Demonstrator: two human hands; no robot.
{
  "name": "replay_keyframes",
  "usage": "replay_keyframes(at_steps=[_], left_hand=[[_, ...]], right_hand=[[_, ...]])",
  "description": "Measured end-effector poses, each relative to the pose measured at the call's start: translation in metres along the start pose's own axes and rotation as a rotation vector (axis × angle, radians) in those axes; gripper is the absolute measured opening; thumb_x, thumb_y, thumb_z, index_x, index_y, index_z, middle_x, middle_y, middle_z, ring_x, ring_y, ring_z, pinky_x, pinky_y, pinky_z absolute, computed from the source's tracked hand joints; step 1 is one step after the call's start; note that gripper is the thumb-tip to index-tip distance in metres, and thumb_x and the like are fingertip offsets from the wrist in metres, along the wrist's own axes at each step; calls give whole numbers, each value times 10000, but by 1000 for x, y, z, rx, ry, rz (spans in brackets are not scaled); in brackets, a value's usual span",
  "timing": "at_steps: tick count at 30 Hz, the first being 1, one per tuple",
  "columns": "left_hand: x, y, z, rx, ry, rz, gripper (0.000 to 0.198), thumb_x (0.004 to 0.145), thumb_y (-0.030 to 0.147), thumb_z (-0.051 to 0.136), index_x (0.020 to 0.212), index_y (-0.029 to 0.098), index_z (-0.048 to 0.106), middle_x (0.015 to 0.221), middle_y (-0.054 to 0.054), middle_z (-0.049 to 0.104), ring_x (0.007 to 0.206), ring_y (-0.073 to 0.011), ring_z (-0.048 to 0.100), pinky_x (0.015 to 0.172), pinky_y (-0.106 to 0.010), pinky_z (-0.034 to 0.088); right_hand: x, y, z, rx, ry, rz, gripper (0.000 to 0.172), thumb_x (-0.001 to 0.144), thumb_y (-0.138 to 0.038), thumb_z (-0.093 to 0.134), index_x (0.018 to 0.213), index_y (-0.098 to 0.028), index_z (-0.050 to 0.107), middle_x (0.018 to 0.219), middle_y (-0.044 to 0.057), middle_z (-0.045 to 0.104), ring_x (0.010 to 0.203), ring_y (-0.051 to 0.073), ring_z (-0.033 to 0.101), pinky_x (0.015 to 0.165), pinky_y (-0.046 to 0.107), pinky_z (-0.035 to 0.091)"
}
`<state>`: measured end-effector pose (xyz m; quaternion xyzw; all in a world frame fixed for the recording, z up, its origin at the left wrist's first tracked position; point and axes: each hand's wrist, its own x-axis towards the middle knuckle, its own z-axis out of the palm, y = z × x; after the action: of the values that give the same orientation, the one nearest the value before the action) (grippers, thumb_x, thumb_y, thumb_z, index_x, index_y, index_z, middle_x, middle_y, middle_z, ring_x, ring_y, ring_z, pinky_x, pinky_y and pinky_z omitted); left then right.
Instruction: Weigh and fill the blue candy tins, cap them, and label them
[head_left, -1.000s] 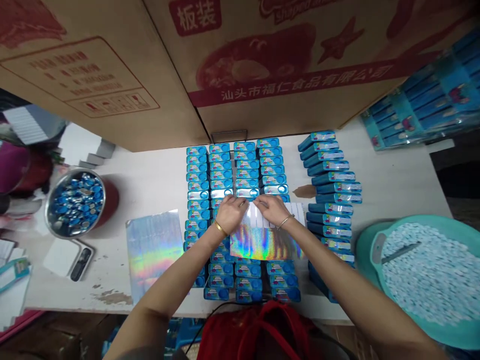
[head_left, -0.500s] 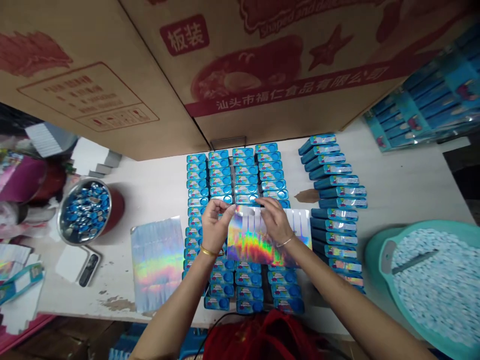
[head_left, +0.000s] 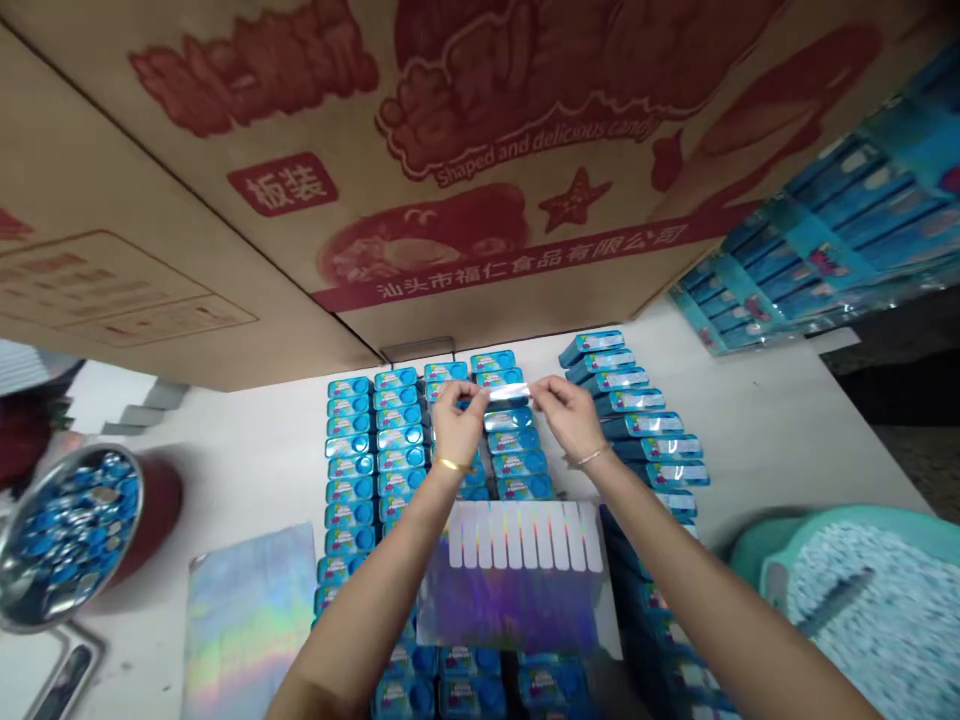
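Note:
A small shiny sticker strip (head_left: 508, 394) is stretched between my two hands, above the rows of blue boxes (head_left: 401, 437). My left hand (head_left: 459, 425) pinches its left end, and my right hand (head_left: 568, 415) pinches the right end. Below my hands, a holographic sticker sheet (head_left: 517, 610) lies over the boxes, with a row of pale strips along its upper part. More blue boxes (head_left: 652, 424) stand in a column to the right, some carrying shiny strips on top.
Large cardboard cartons (head_left: 450, 290) stand behind the boxes. A metal bowl of blue wrapped pieces (head_left: 82, 530) and another holographic sheet (head_left: 255, 610) are at left. At right are a teal tub of small pieces (head_left: 877, 620) and plastic-wrapped blue packs (head_left: 817, 250).
The view has shifted. My hands have moved up away from the holographic sheet, which now lies on the boxes, and they hold a single strip between them.

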<state>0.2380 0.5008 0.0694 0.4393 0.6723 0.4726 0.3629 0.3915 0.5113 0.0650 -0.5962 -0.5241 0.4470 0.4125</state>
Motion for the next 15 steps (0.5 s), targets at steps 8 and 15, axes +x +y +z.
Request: replay_keyframes(at_steps=[8,15], left_hand=[[62,-11,45,464,118,31,84,713,224,649,650,198,600,864,-8,568,885,-193,512,874,-377,324],[67,-28,52,648,109,61,67,736,241,622,681,213,594,929,-23,563,950,-227,493,843,-390,314]], right_hand=[[83,36,3,-334,2,-68,265,776,-403,505,605,-213,574,523,-18,520,536,143,456,559,268,337],[92,53,11,-401,-17,-29,264,778,-398,512,617,-213,610,522,-17,555,522,139,463,571,274,339]])
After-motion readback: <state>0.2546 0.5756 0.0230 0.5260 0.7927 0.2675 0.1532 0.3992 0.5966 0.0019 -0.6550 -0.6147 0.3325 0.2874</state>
